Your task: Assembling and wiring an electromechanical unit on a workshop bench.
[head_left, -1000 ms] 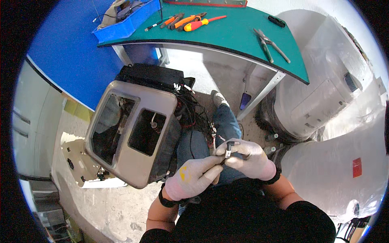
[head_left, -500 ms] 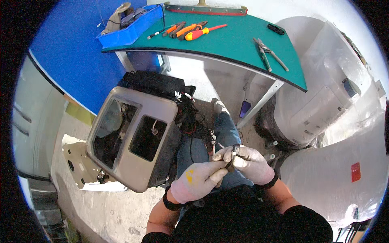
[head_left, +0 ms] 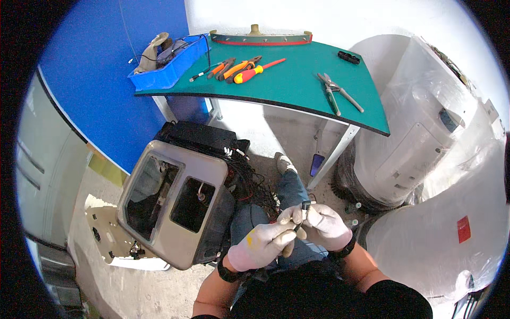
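Note:
Both my hands wear pale work gloves and meet in front of my lap. A thin black cable (head_left: 298,227) with a black angled plug and a white sleeve or label (head_left: 304,213) passes between them. My left hand (head_left: 259,248) pinches the cable at its lower part. My right hand (head_left: 328,226) has its fingers closed around the plug end. To the left of my knees stands a beige-grey housing (head_left: 200,164) with two rectangular openings, tilted. A tangle of black cables (head_left: 254,183) with white tags lies between it and my legs.
Ahead is a green-topped workbench (head_left: 289,87) with orange-handled pliers (head_left: 241,66), a red-yellow screwdriver (head_left: 248,74) and grey-green pliers (head_left: 338,93). A blue bin (head_left: 169,80) stands at its left end. Plastic-wrapped machines (head_left: 409,159) crowd the right; a beige panel (head_left: 112,234) lies far left.
The view has tilted up, so the bench and housing sit lower in the picture. My hands keep hold of the cable, with the fingers shifted slightly around it.

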A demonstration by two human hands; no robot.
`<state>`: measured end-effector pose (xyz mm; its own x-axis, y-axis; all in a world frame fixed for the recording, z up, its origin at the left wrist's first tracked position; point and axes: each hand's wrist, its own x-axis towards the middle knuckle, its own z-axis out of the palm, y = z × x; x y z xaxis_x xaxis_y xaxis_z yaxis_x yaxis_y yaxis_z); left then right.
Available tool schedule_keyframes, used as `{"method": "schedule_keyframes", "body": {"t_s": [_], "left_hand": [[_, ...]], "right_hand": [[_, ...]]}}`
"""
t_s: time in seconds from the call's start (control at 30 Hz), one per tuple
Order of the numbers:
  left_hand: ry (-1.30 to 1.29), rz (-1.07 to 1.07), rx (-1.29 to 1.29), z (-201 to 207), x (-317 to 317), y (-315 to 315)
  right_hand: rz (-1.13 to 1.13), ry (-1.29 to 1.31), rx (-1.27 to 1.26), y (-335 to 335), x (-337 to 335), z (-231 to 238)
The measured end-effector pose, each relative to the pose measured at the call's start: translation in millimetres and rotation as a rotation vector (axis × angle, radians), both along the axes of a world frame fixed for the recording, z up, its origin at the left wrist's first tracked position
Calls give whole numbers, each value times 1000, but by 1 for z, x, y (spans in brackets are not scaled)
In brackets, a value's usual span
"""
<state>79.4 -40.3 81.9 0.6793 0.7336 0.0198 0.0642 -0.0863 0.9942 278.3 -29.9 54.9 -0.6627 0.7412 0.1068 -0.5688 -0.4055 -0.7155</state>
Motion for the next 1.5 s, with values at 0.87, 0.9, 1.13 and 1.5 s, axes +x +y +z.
{"method": "schedule_keyframes", "body": {"t_s": [0.87, 0.9, 1.13, 1.5], "left_hand": [[115, 384, 377, 10, -4, -15], [133, 413, 333, 12, -3, -15], [261, 503, 660, 3, -10, -20], [416, 490, 770, 5, -8, -27]], "right_hand": [[-650, -809, 909, 7, -15, 33], [-642, -826, 923, 6, -16, 31], [-676, -1008, 1216, -2, -22, 42], [-680, -958, 1269, -7, -22, 31]]}}
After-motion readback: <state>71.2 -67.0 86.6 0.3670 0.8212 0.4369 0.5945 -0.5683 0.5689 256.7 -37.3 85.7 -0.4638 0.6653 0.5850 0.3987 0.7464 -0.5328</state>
